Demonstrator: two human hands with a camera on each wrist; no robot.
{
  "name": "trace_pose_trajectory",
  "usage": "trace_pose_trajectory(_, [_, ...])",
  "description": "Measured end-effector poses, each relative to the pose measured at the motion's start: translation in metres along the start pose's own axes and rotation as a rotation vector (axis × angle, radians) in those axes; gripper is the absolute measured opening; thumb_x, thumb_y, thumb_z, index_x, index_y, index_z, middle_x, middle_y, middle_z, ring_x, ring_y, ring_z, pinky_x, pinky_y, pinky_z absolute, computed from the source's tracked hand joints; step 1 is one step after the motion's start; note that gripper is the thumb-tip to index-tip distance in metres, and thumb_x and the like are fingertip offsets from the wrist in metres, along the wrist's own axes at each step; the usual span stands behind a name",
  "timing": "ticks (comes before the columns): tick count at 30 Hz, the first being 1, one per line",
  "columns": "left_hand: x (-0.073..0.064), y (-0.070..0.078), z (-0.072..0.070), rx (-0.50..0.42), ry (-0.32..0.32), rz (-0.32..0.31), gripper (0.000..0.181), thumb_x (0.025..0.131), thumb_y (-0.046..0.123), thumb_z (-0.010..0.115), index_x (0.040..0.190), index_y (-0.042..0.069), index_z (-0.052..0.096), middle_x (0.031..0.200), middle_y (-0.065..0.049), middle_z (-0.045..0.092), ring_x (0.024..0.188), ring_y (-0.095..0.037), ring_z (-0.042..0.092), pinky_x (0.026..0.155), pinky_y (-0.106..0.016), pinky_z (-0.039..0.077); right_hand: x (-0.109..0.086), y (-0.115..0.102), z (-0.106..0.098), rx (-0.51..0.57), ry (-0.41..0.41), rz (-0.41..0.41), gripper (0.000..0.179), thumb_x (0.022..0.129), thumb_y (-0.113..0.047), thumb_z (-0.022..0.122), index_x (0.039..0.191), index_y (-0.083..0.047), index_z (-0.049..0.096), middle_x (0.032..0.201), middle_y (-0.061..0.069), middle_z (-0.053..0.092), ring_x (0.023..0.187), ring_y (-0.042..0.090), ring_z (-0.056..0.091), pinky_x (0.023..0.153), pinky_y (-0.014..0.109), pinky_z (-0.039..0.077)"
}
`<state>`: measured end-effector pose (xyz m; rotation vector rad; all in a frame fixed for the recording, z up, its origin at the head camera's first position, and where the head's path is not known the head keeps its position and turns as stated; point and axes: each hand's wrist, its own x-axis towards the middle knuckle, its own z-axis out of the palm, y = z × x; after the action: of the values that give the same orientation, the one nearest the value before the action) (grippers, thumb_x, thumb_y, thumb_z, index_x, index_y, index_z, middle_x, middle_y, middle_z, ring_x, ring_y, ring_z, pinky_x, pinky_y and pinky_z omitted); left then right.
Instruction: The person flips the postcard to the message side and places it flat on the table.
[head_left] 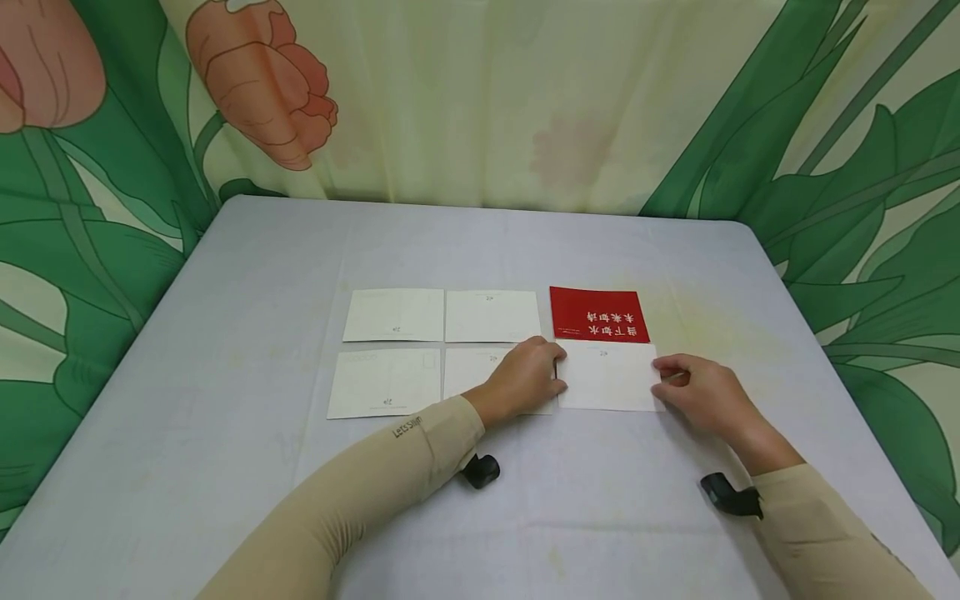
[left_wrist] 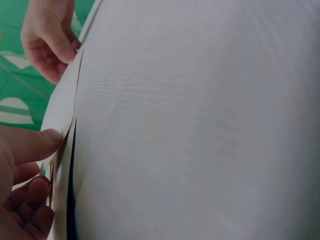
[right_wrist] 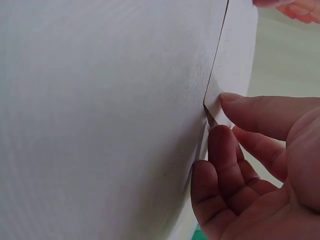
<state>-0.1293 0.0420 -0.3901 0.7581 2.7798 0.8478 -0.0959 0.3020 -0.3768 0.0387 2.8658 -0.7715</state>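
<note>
A white postcard (head_left: 607, 379) with small print near its far edge lies at the front right of two rows of cards. My left hand (head_left: 522, 382) holds its left edge, thumb on the near side and fingers on the far side. At the opposite edge, my right hand (head_left: 705, 396) pinches the card; the right wrist view shows the thumb (right_wrist: 250, 111) on top near a corner. Directly behind lies a red card (head_left: 600, 315) with white characters. Beneath the left hand, another white postcard (head_left: 472, 367) is partly hidden.
More white postcards lie to the left: one at the back middle (head_left: 491, 317), one at the back left (head_left: 393, 315) and one at the front left (head_left: 386, 383). A white cloth covers the table (head_left: 225, 375). Behind it hangs a flowered curtain (head_left: 480, 108).
</note>
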Motion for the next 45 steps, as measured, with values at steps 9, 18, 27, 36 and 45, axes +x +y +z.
trace_pose_trajectory(9, [0.0009,-0.0016,0.0014,0.018,-0.01,0.029,0.034,0.088,0.015,0.078,0.118,0.001,0.071,0.105,-0.007,0.069,0.099,-0.02,0.061,0.089,-0.023,0.048,0.0024,0.0011,0.0026,-0.015,-0.027,-0.002,0.045,0.09,-0.012,0.073,0.128,0.007,0.058,0.112,0.025,0.063,0.095,0.035,0.061,0.079,0.044,0.058])
trace_pose_trajectory(18, [0.0022,-0.0002,-0.0002,0.036,-0.023,0.013,0.046,0.087,0.017,0.079,0.128,0.001,0.065,0.12,-0.011,0.065,0.109,-0.025,0.06,0.092,-0.023,0.049,0.0027,-0.0009,0.0013,-0.015,-0.011,-0.004,0.061,0.09,-0.013,0.072,0.142,0.005,0.046,0.119,0.023,0.057,0.095,0.034,0.058,0.078,0.042,0.058])
trace_pose_trajectory(27, [0.0036,0.0,-0.0021,0.041,-0.063,0.053,0.044,0.089,0.013,0.077,0.13,0.002,0.065,0.12,-0.007,0.07,0.11,-0.02,0.063,0.097,-0.026,0.044,0.0013,-0.0009,-0.0007,-0.035,-0.037,0.0,0.057,0.09,-0.014,0.073,0.14,0.002,0.053,0.11,0.023,0.062,0.086,0.03,0.056,0.067,0.033,0.055])
trace_pose_trajectory(36, [0.0041,-0.0003,-0.002,0.063,-0.072,0.058,0.042,0.089,0.014,0.077,0.129,0.003,0.066,0.12,-0.006,0.07,0.106,-0.022,0.063,0.092,-0.024,0.045,0.001,0.0001,-0.0006,-0.035,-0.055,0.013,0.056,0.089,-0.015,0.073,0.14,0.001,0.053,0.105,0.02,0.062,0.085,0.029,0.055,0.065,0.03,0.052])
trace_pose_trajectory(45, [0.0037,-0.0003,-0.0021,0.068,-0.078,0.056,0.041,0.089,0.015,0.077,0.127,0.004,0.067,0.12,-0.006,0.071,0.101,-0.023,0.06,0.085,-0.023,0.046,-0.0001,0.0005,-0.0008,-0.035,-0.069,0.02,0.057,0.089,-0.014,0.073,0.14,0.001,0.053,0.106,0.021,0.061,0.086,0.03,0.054,0.064,0.031,0.052])
